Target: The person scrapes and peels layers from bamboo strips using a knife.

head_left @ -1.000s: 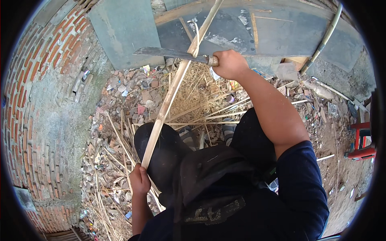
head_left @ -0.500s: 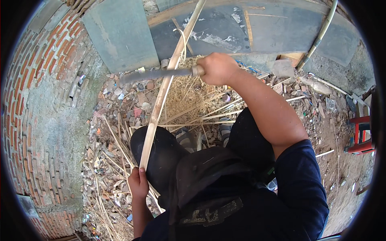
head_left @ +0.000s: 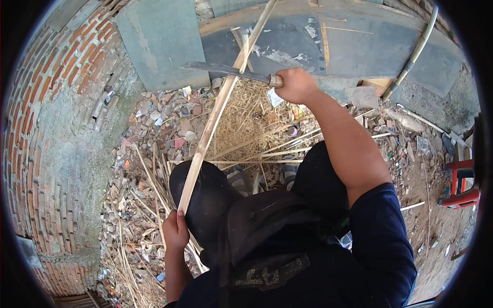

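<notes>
Left hand (head_left: 176,229) closed round the low end of a pale bamboo strip (head_left: 213,120); right hand (head_left: 294,84) gripping a dark blade (head_left: 226,69), its edge laid across the strip well above the left hand. Likely mid-trimming — shavings (head_left: 246,110) and cut slivers already heaped beyond the knees. Rubble-strewn dirt below; brick wall (head_left: 56,128) off the left hand, grey panels (head_left: 339,43) past the right.

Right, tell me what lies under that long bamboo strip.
Under the bamboo strip lie rubble and dry shavings; lower down it crosses the person's dark-clad knee. The left hand covers its near end. The ground beneath the legs is hidden.
</notes>
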Demonstrator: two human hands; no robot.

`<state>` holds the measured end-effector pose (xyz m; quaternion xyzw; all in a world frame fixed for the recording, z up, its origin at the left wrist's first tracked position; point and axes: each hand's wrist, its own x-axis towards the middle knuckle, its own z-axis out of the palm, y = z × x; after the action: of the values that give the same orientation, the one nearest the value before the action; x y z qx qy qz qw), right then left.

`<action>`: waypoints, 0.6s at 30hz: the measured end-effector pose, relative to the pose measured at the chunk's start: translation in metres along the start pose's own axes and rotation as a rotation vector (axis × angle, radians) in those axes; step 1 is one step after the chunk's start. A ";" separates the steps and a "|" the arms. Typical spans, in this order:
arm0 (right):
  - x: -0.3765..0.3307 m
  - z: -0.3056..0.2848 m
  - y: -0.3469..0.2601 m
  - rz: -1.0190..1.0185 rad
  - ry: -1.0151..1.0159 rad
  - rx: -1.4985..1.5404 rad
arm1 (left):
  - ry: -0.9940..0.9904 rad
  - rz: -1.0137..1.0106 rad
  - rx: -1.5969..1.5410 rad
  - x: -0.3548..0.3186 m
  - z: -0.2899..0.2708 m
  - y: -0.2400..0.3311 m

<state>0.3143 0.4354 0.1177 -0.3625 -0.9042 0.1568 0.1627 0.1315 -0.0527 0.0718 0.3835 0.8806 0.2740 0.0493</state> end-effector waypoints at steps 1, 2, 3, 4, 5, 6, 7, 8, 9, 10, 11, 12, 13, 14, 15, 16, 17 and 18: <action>-0.001 0.000 0.000 -0.051 -0.005 0.133 | -0.007 -0.012 -0.010 -0.002 -0.001 -0.002; -0.002 -0.002 0.001 -0.056 -0.152 0.254 | -0.016 -0.024 -0.020 -0.003 -0.001 -0.003; -0.004 -0.003 -0.002 -0.054 -0.151 0.253 | -0.017 -0.022 -0.022 -0.003 -0.001 -0.002; -0.008 -0.002 -0.007 -0.045 -0.225 0.326 | -0.021 -0.025 -0.028 -0.004 0.000 -0.001; -0.013 -0.001 -0.012 -0.035 -0.298 0.399 | -0.025 -0.028 -0.035 -0.005 0.000 0.000; -0.015 -0.003 -0.020 -0.097 -0.210 0.366 | -0.022 -0.025 -0.038 -0.004 0.001 0.000; -0.017 -0.003 -0.025 -0.099 -0.207 0.363 | 0.008 -0.005 -0.023 -0.004 0.003 0.001; -0.018 -0.003 -0.029 -0.199 -0.177 0.202 | 0.038 0.015 -0.007 -0.004 0.004 0.001; -0.019 -0.003 -0.033 -0.293 -0.142 0.039 | 0.040 0.022 -0.008 -0.002 0.005 0.003; -0.026 -0.005 -0.047 -0.323 -0.183 -0.035 | 0.029 0.015 -0.008 -0.002 0.003 0.003; -0.029 -0.005 -0.058 -0.324 -0.181 -0.030 | 0.018 0.007 -0.007 -0.003 0.002 0.004; -0.032 -0.005 -0.067 -0.441 -0.203 -0.132 | 0.014 0.010 -0.001 -0.003 -0.001 0.004; -0.033 -0.003 -0.074 -0.558 -0.225 -0.233 | -0.013 0.002 -0.004 -0.004 -0.003 0.005; -0.033 -0.001 -0.077 -0.581 -0.223 -0.327 | -0.041 -0.006 -0.006 -0.005 -0.006 0.004; -0.027 0.000 -0.073 -0.587 -0.221 -0.318 | -0.037 -0.011 0.003 -0.009 -0.009 -0.003; -0.019 -0.003 -0.057 -0.471 -0.162 -0.279 | -0.017 0.030 -0.013 -0.013 -0.009 -0.012; -0.013 -0.005 -0.043 -0.355 -0.104 -0.240 | 0.004 0.070 -0.030 -0.019 -0.010 -0.021; -0.008 -0.006 -0.033 -0.361 -0.105 -0.237 | 0.010 0.051 0.018 -0.025 -0.015 -0.030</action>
<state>0.3021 0.4078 0.1351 -0.2029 -0.9737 0.0362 0.0971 0.1254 -0.0933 0.0659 0.4050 0.8731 0.2693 0.0345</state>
